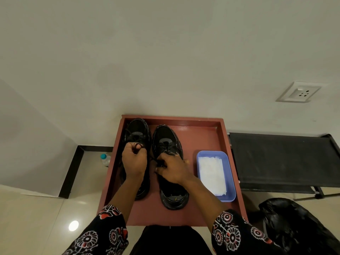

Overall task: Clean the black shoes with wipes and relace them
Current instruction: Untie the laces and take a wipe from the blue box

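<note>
On top of the reddish-brown tray table (202,137), against the wall, two black shoes are set side by side with toes pointing away: the left shoe (137,129) near the tray's left rim, the right shoe (166,137) just beside it. To their right, a blue tub (230,181) is placed holding white wipes (211,172). The left hand (133,159) is curled closed around a black lace (137,145) above the left shoe, while the right hand (172,169) is held over the tongue area of the right shoe, its fingers pinched on what is judged to be the other run of lace; the contact itself is too dark to be resolved. Relacing is judged to be in progress. If the lace is drawn sideways too hard, an eyelet could be skipped or the lace pulled uneven, and the light shoe could be dragged against its neighbour.
</note>
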